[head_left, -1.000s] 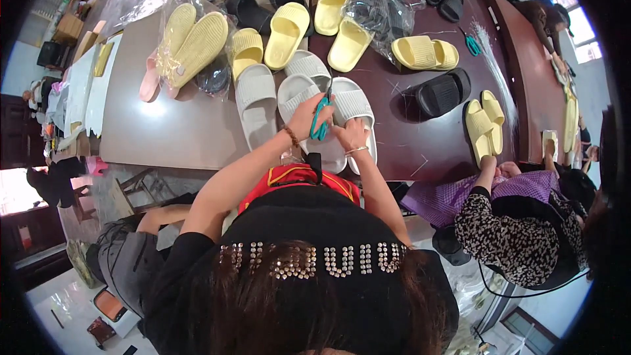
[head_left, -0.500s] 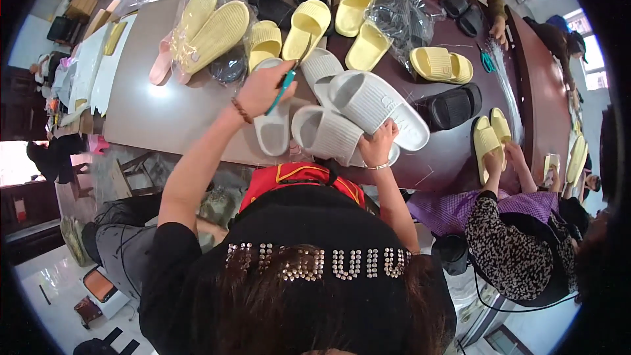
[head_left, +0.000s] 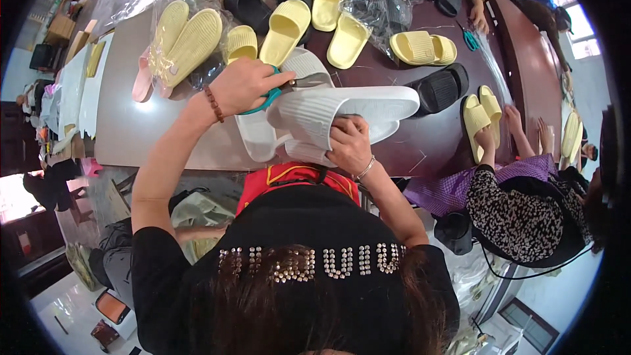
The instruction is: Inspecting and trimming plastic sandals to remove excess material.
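My left hand (head_left: pixel 242 85) is closed on scissors with teal handles (head_left: pixel 271 97). Their blades are against or very near the strap edge of a pale grey slide slipper (head_left: pixel 309 113); whether they touch it I cannot tell. The slipper is tilted on its side, its sole facing away from me. My right hand (head_left: pixel 350 143) grips it with the fingers tucked into the foot opening under the strap. More pale grey slippers lie on the table below and around it, one to the left (head_left: pixel 255 137) and one behind (head_left: pixel 305 61), partly covered.
Across the brown table (head_left: pixel 394 148) lie yellow slippers (head_left: pixel 287 25), a plastic-wrapped yellow pair (head_left: pixel 192 46), and black slippers (head_left: pixel 439 89). At right, a co-worker's hand (head_left: pixel 485 137) is in a yellow slipper (head_left: pixel 473 117). Other teal scissors (head_left: pixel 470 41) lie near another person's hand (head_left: pixel 478 18).
My right hand has raised the top grey slipper and turned it on its side. My left hand has brought the scissors to its strap. The view has shifted slightly.
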{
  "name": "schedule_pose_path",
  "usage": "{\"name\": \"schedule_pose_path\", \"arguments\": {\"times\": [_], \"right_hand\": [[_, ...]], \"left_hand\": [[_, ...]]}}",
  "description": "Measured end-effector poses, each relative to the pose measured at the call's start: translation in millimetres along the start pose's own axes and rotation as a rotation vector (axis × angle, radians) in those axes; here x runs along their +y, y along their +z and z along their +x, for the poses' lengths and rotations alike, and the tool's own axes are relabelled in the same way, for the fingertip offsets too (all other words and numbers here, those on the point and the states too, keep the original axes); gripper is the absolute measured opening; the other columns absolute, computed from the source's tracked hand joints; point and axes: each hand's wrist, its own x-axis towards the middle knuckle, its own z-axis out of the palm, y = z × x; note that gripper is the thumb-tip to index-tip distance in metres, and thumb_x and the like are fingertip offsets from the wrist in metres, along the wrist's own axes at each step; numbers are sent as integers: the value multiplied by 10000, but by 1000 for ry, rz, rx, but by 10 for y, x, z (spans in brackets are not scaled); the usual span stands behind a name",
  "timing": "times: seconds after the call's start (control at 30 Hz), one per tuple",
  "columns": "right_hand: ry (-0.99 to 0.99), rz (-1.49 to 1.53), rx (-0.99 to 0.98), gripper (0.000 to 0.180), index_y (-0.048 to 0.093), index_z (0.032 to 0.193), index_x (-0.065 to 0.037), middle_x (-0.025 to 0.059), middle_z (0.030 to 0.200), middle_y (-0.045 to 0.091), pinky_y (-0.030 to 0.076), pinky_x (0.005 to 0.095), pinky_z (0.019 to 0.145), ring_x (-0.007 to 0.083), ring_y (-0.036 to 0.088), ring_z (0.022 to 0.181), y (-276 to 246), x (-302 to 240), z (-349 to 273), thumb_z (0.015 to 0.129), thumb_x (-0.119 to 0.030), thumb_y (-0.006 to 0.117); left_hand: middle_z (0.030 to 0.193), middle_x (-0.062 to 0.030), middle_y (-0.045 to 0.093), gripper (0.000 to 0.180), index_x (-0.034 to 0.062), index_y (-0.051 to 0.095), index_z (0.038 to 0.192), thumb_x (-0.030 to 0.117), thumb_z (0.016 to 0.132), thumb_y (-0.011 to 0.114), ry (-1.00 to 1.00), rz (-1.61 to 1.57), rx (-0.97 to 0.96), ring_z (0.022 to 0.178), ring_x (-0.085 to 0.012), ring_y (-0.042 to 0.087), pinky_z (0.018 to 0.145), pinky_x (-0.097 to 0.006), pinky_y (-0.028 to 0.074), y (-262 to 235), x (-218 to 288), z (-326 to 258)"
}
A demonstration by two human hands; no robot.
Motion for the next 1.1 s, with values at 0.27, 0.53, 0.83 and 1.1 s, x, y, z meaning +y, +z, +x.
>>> {"name": "schedule_pose_path", "arguments": {"times": [0.27, 0.53, 0.83, 1.1], "right_hand": [[-56, 2, -73, 252, 568, 766, -105, -39, 867, 553, 353, 326, 820, 125, 507, 932, -32, -2, 34, 519, -154, 590], [229, -18, -75, 299, 599, 781, -105, 1, 849, 567, 326, 392, 828, 195, 495, 883, 79, 283, -179, 497, -192, 632], [661, -45, 113, 278, 625, 790, -95, 55, 796, 580, 289, 416, 796, 245, 481, 850, 105, 669, -560, 532, -197, 642], [732, 23, 140, 261, 620, 803, -67, 98, 767, 587, 351, 373, 743, 252, 507, 796, -39, 781, -555, 571, -187, 625]], "left_hand": [[726, -57, 509, 438, 98, 495, 1125, 115, 695, 575, 85, 41, -31, 671, -216, 523, 596, -339, 399, -100, 79, 107], [721, -128, 561, 433, 71, 510, 1122, 105, 696, 578, -239, -321, 137, 622, -240, 553, 580, -334, 440, 202, -4, -78], [689, -32, 561, 401, 92, 500, 1149, 146, 757, 567, -744, -708, 51, 597, -91, 515, 555, -248, 433, 980, 401, -364], [747, -42, 580, 419, 55, 477, 1168, 146, 768, 563, -736, -799, 138, 638, -92, 542, 590, -228, 447, 977, 480, -118]]}}
